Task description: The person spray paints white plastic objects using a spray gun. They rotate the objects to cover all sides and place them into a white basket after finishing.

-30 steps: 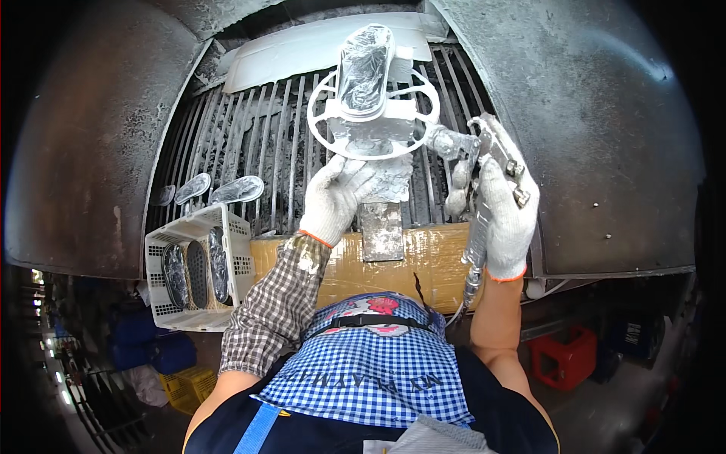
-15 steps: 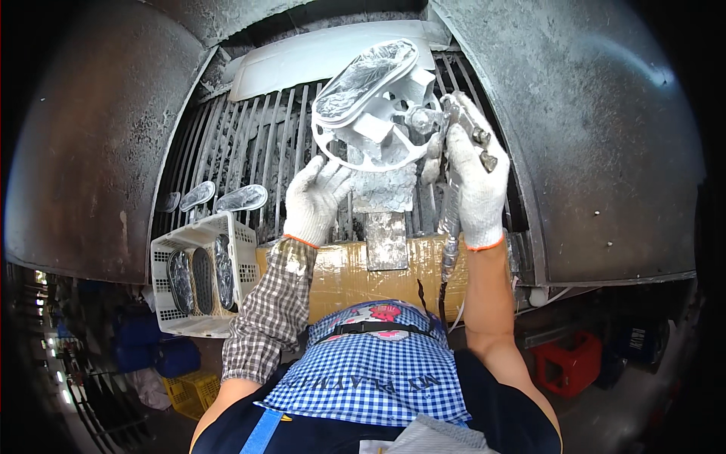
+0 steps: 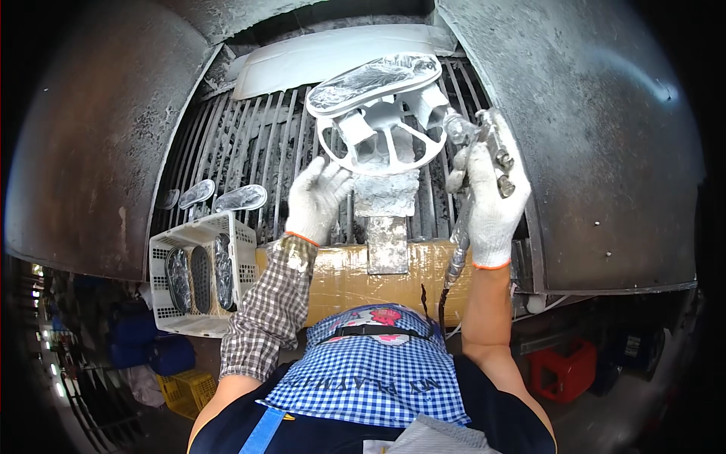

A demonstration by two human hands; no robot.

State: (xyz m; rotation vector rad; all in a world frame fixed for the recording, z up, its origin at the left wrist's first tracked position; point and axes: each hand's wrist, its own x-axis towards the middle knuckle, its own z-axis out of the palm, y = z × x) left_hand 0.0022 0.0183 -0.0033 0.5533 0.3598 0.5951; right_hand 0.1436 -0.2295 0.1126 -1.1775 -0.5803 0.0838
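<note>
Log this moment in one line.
White-gloved left hand: open by white spoked wheel, contact unclear | white-gloved right hand: gripping grimy metallic spray gun | white-edged, film-covered shoe sole: above wheel

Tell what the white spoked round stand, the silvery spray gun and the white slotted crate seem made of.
White spoked round stand: probably metal under matt white coating, given its thin rigid spokes.
Silvery spray gun in the right hand: likely metal, dulled by residue but glinting in spots.
White slotted crate: apparently smooth moulded plastic, given regular grid openings.
</note>
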